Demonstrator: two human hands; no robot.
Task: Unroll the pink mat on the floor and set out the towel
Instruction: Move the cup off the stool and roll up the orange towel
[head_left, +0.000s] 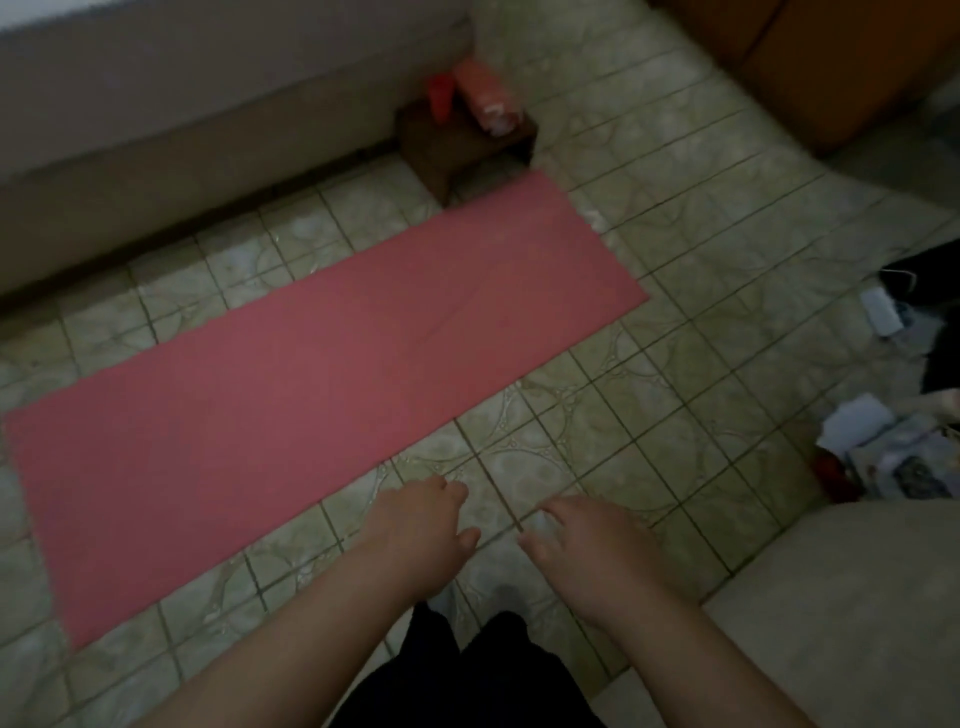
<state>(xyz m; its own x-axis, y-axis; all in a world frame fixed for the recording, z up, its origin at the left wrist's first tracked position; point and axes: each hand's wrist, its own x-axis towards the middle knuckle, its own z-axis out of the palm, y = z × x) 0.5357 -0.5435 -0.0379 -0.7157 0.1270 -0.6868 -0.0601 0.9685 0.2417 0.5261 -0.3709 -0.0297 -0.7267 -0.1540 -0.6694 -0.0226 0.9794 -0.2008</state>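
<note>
Your pink mat (322, 395) already lies flat and full length on the tiled floor (675, 322), running slantwise from the near left toward a small brown stool (467, 140) by the bed base (182, 130). That leaves walking room on your side and puts the far end near the stool. On the stool rests a rolled orange-and-white bundle (491, 101), which may be the towel; the picture is too dim and blurred to be sure. Your left hand (421, 525) and right hand (582, 540) hang over bare tiles just off the mat's near edge, fingers loosely curled, holding nothing and touching nothing. I judge the unrolling done and the towel still to fetch. Clutter sits well apart to your right.
</note>
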